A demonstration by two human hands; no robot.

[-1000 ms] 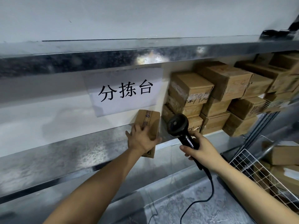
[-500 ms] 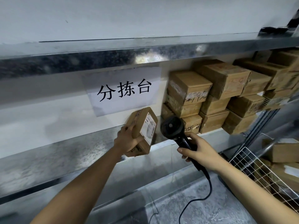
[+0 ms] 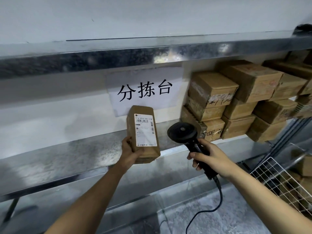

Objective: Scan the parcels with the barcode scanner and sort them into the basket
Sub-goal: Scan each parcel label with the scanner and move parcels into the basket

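Observation:
My left hand (image 3: 130,152) grips a small brown cardboard parcel (image 3: 143,132) from below and holds it upright above the metal shelf (image 3: 67,157). Its white shipping label with barcodes faces me. My right hand (image 3: 212,157) holds the black barcode scanner (image 3: 183,133) by its handle, just right of the parcel. The scanner's round head is level with the label's lower half. A black cable hangs down from the handle. A white wire basket (image 3: 270,176) with parcels inside sits at the lower right.
A stack of several brown parcels (image 3: 236,102) fills the shelf's right half. A paper sign (image 3: 145,92) with black characters is stuck to the wall behind the held parcel. Another metal shelf (image 3: 152,53) runs overhead, and a lower metal surface (image 3: 177,217) lies beneath my arms.
My left hand lifted the parcel off the shelf and turned it, so its label now faces me. My right hand and the scanner stayed beside it.

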